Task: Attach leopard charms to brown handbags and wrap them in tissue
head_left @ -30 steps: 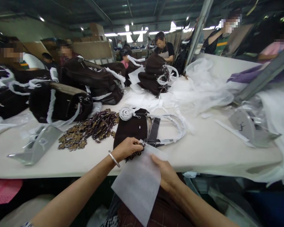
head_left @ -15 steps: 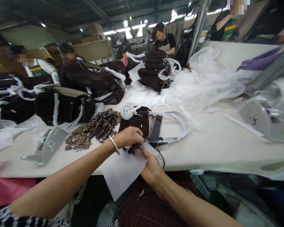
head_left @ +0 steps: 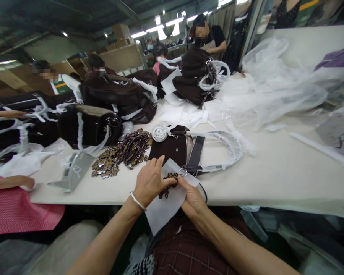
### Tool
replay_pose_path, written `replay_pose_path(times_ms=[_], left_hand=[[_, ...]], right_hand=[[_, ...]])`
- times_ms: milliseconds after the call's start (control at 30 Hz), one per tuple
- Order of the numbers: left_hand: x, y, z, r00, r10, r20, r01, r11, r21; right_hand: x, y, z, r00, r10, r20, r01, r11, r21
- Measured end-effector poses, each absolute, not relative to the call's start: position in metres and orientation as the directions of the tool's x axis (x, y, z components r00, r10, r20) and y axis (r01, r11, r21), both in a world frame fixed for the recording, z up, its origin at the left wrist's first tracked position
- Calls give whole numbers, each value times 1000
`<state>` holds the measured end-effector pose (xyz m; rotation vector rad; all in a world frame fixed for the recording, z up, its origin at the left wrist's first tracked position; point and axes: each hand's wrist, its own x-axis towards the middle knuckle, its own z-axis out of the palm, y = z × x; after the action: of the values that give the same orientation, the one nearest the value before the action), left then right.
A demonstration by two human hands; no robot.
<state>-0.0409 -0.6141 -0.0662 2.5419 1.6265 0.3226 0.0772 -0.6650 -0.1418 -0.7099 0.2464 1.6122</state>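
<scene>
My left hand [head_left: 150, 182] rests at the lower edge of a dark brown handbag [head_left: 167, 151], fingers stretched and thumb apart, lying over a dark, flower-patterned charm [head_left: 171, 177]. A white sheet of paper [head_left: 164, 214] is under the charm and hangs past the table edge. My right hand [head_left: 193, 198] pinches this sheet at its right side, thumb on top beside a metal ring [head_left: 182, 172]. Its other fingers are hidden beneath. The bag lies flat, its wrapped handles [head_left: 232, 143] pointing right and a rolled white strap [head_left: 159, 133] on it.
A pile of similar charms [head_left: 123, 152] lies left of the bag. Beyond are several brown bags [head_left: 120, 97] and clear plastic wrapping [head_left: 263, 91]. A grey bracket-like piece [head_left: 77, 171] sits at left. A co-worker's pink sleeve [head_left: 23, 206] is at the left edge; other people work behind.
My left hand has turned from a pinch at the charm to stretched fingers with the thumb across it. The ring now shows beside my right thumb. A co-worker's arm has come in at left.
</scene>
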Motion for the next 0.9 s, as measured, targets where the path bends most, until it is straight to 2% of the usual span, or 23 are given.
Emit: replay_pose_path(times_ms=[67, 167, 233, 333, 433, 700, 767, 900], left_hand=[[-46, -608, -69, 432, 897, 89, 862, -440, 253], [-48, -607, -76, 434, 900, -34, 821, -380, 426], [-44, -614, -80, 454, 891, 11, 791, -408, 455], [-36, -634, -81, 497, 857, 138, 804, -514, 299], [-30, -652, -80, 517, 837, 178, 834, -540, 116], [-37, -660, -82, 463, 867, 182, 868, -485, 106], [-43, -654, -86, 451, 875, 173, 865, -477, 156], [-53, -643, -94, 436, 879, 193, 801, -477, 362]], right_hand=[[77, -665, -143, -8, 828, -561, -951, -179, -252], [75, -666, -146, 13, 830, -558, -952, -161, -261], [74, -666, -147, 35, 830, -556, -952, -141, -271], [71, -666, -148, 95, 814, -573, -950, -99, -296], [68, -665, -149, 119, 787, -606, -946, -95, -310], [62, -661, -145, 106, 748, -655, -940, -139, -311], [62, -661, -143, 74, 750, -657, -946, -156, -285], [64, -662, -138, 28, 774, -632, -921, -226, -317]])
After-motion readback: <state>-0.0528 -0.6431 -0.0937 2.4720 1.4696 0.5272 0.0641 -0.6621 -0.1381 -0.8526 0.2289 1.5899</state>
